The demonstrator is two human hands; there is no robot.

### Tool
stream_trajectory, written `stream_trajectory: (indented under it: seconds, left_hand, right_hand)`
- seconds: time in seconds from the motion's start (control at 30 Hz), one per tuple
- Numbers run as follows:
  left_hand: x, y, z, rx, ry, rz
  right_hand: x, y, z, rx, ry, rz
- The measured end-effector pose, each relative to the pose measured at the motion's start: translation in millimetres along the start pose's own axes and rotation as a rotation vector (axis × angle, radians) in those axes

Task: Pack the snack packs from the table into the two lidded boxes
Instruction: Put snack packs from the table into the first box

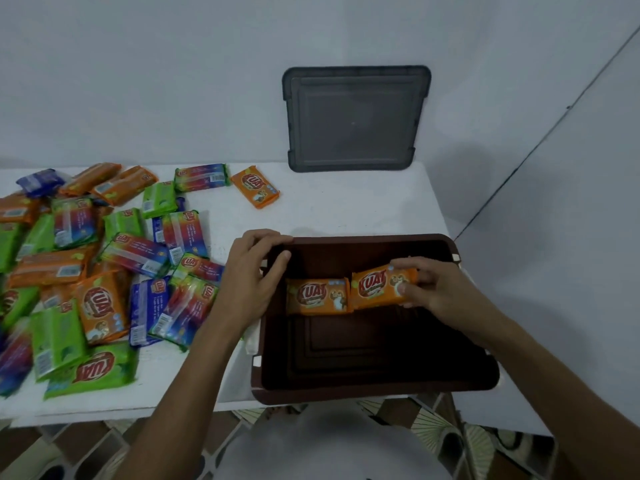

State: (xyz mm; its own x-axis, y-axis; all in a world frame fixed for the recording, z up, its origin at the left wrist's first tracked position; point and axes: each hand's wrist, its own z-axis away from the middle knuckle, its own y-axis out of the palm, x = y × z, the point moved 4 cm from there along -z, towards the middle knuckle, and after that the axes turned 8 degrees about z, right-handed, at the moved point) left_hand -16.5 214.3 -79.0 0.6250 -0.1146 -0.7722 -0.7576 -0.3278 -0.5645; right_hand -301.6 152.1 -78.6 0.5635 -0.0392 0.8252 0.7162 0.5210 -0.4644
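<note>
Two orange snack packs point(317, 296) were shown side by side toward the far wall of the brown box point(381, 237). The rightmost was pinched by the right hand point(440, 292), and the box's left rim was gripped by the left hand point(252, 271). It would best be laid flat, edge to edge with its neighbour. A heap of packs point(104, 271) was left on the white table point(346, 202), and a grey lid point(353, 119) was propped against the pale wall point(138, 81). Patterned tiles point(433, 427) were visible below.

Red "KUAT" is showing on the left orange pack point(317, 295) and right orange pack point(379, 285) in the box point(346, 393), the lone orange pack point(255, 187) and the front green pack point(91, 370).
</note>
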Motion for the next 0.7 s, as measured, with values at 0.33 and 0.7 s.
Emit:
stream_trajectory:
  seconds: [0.33, 0.7]
  left_hand:
    - [0.3, -1.5, 2.4, -0.039, -0.032, 0.092]
    - [0.8, -1.3, 3.5, -0.041, -0.076, 0.105]
  right_hand:
    - [-14.5, 23.1, -22.4, -0.038, 0.022, 0.635]
    - [-5.7, 25.7, -20.1, 0.041, 0.031, 0.767]
